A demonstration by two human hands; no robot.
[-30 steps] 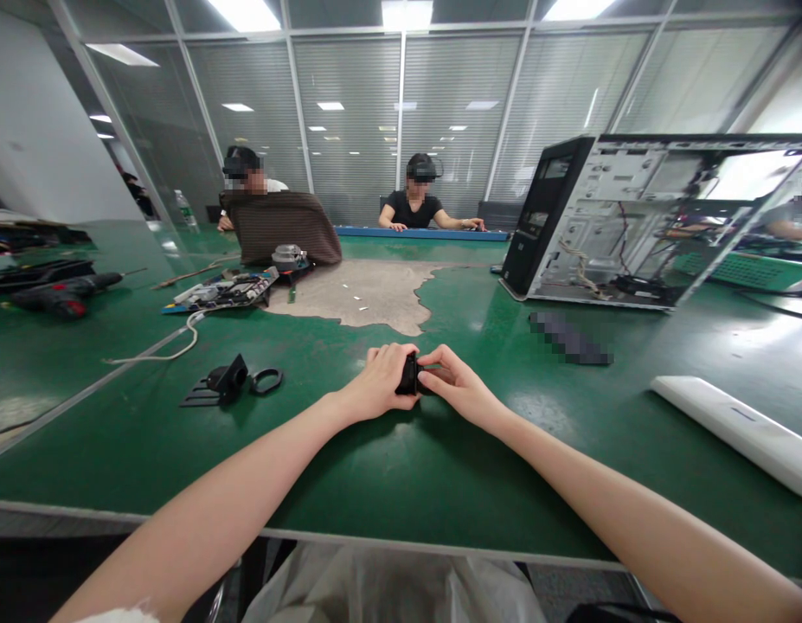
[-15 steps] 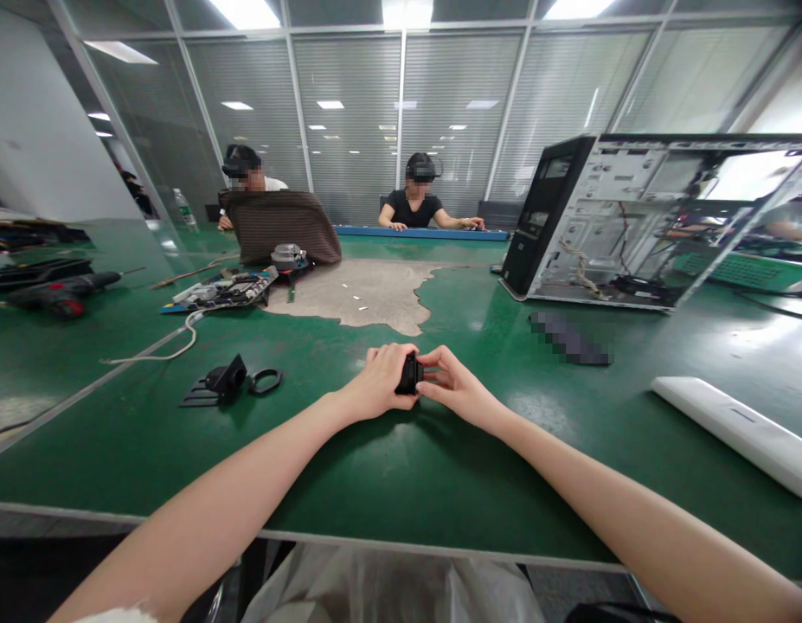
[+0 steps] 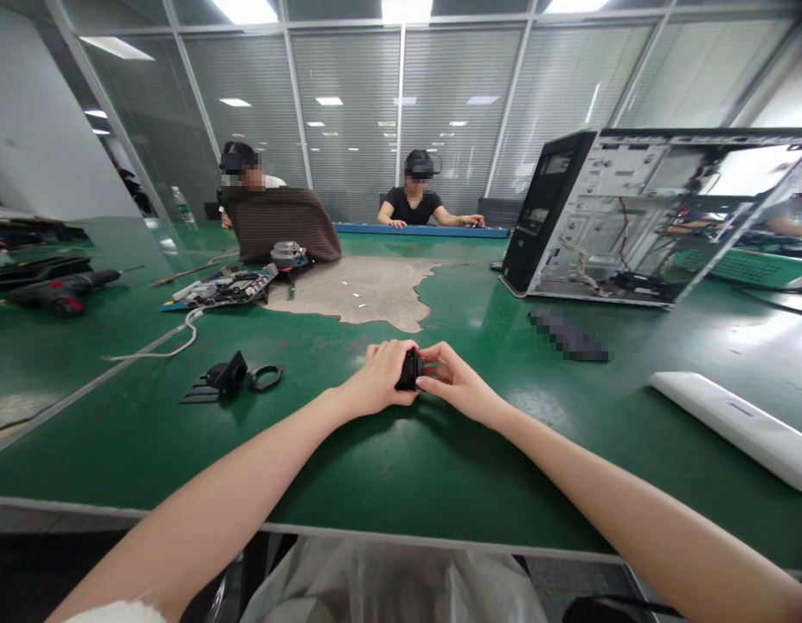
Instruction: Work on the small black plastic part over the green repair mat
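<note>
I see a drill (image 3: 67, 292), a circuit board (image 3: 222, 289), a black bracket (image 3: 220, 379) beside a black ring (image 3: 266, 378); over the table (image 3: 349, 472), my left hand's (image 3: 376, 374) fingers grasp a small black part (image 3: 407, 370), my right hand's (image 3: 458, 382) pinch its right end; farther right, an open computer case (image 3: 599, 216)

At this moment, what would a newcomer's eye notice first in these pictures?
First, the large computer case, open-sided, on the right. Then the pale, ragged patch on the green table, left of it. At the centre, the left fingers hold a small black part, which the right fingers touch.
</note>
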